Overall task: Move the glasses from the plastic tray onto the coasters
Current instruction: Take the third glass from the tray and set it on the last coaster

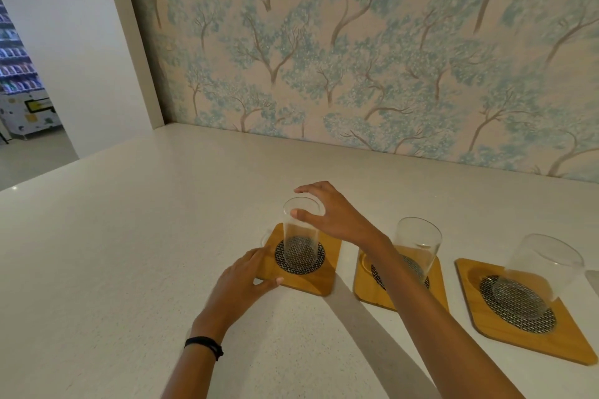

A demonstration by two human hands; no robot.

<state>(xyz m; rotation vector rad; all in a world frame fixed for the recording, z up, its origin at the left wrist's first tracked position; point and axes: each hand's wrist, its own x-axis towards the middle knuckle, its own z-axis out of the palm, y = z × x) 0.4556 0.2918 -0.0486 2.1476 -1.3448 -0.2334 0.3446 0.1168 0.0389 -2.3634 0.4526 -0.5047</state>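
Three square wooden coasters with round metal mesh centres lie in a row on the white counter. A clear glass (299,232) stands upright on the left coaster (327,275), and my right hand (330,215) grips its rim from above with thumb and fingers. My left hand (246,278) pinches the near left corner of that coaster. A second glass (418,244) stands on the middle coaster (366,288), partly behind my right forearm. A third glass (544,269) stands on the right coaster (525,340). The plastic tray is out of view.
The white counter (129,253) stretches wide to the left and front. A wall with blue tree wallpaper (356,58) rises behind the coasters. A white pillar (107,42) and a doorway with shelving lie at the far left.
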